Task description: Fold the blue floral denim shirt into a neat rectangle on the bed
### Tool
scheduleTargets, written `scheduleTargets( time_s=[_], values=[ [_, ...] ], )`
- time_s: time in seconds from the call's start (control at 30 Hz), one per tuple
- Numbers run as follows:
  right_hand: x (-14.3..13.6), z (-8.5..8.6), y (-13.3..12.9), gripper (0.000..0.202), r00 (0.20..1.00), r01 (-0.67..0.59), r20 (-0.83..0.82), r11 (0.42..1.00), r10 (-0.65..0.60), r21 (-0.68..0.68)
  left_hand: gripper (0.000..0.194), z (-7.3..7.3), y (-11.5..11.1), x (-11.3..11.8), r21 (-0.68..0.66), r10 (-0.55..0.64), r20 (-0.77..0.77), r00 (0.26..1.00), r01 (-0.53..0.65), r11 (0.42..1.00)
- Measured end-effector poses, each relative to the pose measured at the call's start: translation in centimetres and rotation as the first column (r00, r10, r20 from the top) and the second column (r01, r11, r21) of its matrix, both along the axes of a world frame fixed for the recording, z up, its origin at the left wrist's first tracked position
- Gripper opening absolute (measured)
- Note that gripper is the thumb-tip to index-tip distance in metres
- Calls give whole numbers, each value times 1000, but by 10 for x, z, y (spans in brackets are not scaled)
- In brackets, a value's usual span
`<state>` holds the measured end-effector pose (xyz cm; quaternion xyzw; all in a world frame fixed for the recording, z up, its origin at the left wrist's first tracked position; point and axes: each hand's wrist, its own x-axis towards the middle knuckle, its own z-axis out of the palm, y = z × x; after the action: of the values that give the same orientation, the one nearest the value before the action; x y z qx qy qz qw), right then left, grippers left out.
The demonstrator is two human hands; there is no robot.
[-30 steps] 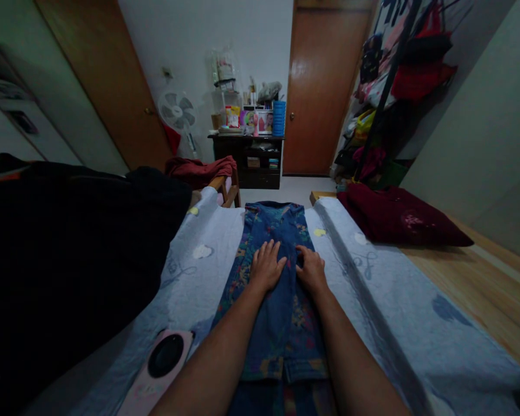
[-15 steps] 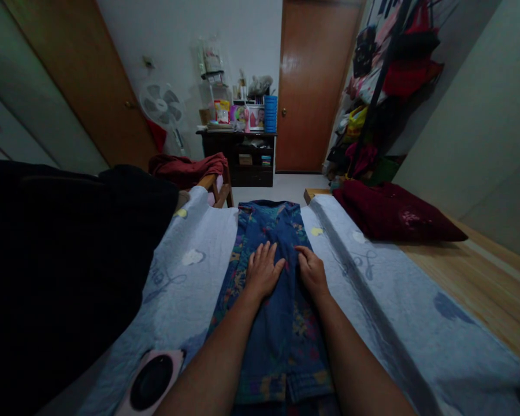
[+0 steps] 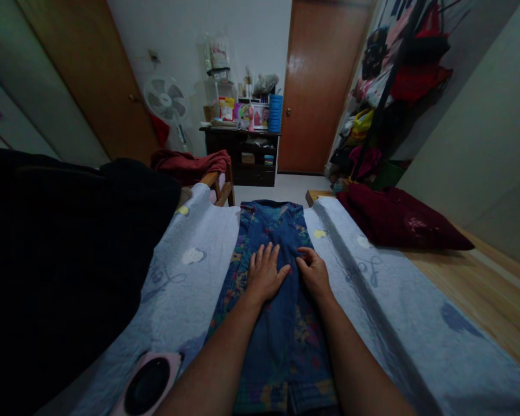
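Observation:
A blue floral denim garment (image 3: 273, 346) lies lengthwise on a light grey-blue patterned blanket (image 3: 177, 300). My left hand (image 3: 266, 273) rests flat on its upper middle, fingers spread, holding nothing. To the right, my right hand (image 3: 314, 274) touches the garment near its right side, with the fingers bent and the thumb apart from the index finger. No cloth shows pinched between that thumb and finger. The garment's far end, with a dark edge, reaches the far side of the blanket.
Black cloth (image 3: 60, 260) covers the left side. A pink device with a round black face (image 3: 147, 384) lies near my left forearm. A folded maroon garment (image 3: 403, 219) is at the right, beside bare wood (image 3: 472, 283). Beyond stand a fan (image 3: 167, 101) and a dark shelf (image 3: 238, 156).
My right thumb has come away from the index finger, so that hand has opened. My left hand stays flat, with a very slight shift to the right. The view has tilted a little.

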<state>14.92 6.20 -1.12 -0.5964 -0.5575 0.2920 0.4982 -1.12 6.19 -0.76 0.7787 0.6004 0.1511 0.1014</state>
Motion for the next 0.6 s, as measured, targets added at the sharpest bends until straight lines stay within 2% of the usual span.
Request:
scheduleTargets(
  time_s=[0.17, 0.3, 0.4, 0.5, 0.6],
  values=[
    [0, -4, 2, 35, 997, 47, 61, 999, -48, 5, 82, -1, -1, 0, -15, 8, -1, 1000, -8, 1000],
    [-3, -5, 2, 30, 963, 108, 251, 994, -101, -13, 95, -1, -2, 1, -13, 6, -7, 1000, -6, 1000],
    [-5, -4, 0, 28, 883, 147, 454, 989, -124, -16, 101, -2, -2, 0, -22, -4, -4, 1000, 4, 1000],
    [-9, -3, -2, 23, 758, 192, 637, 981, -140, -12, 104, -2, -1, -1, -33, -9, 8, 1000, 10, 999],
    [-12, -4, -3, 16, 680, 237, 715, 972, -163, -3, 106, 0, -2, -1, -40, -11, 12, 1000, 12, 999]
  ],
)
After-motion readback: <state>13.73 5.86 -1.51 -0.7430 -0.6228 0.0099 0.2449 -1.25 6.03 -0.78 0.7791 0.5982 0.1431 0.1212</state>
